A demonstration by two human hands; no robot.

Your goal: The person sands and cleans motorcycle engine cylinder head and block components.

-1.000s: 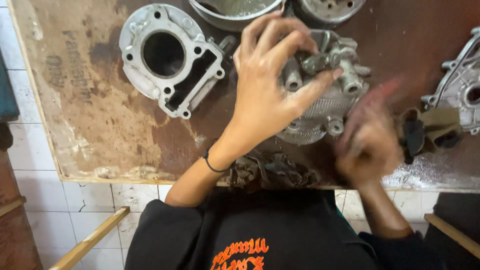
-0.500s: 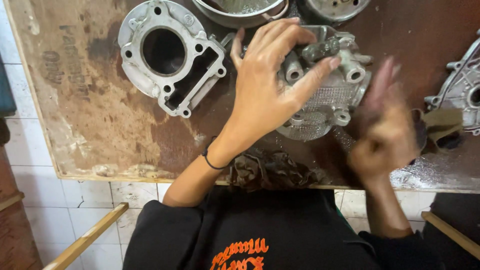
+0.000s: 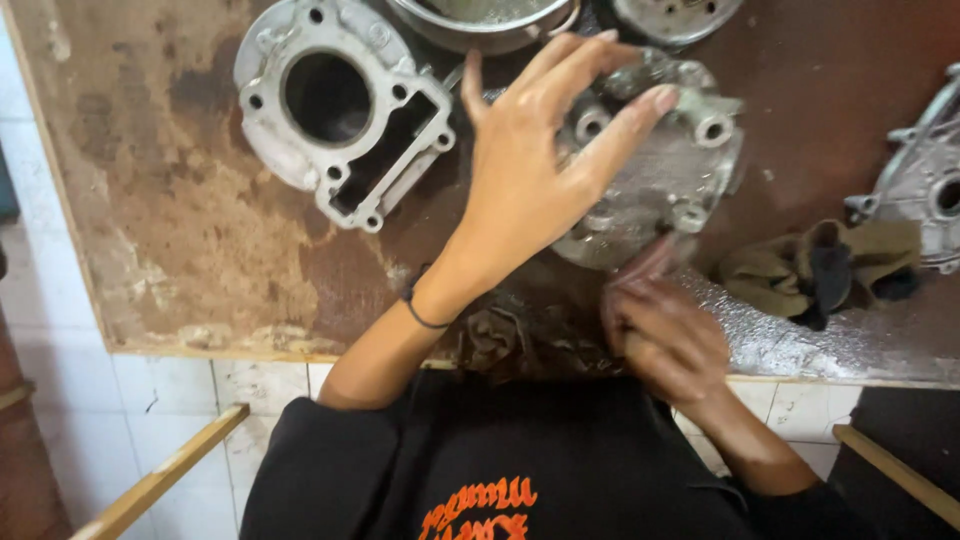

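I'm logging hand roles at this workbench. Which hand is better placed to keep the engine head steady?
Left. The left hand is spread over the cylinder head, fingers gripping; the right hand is off it, nearer the bench edge.

engine repair workshop — stained workbench [image 3: 180, 230], cylinder block [image 3: 335, 105], oily rag [image 3: 815, 270]
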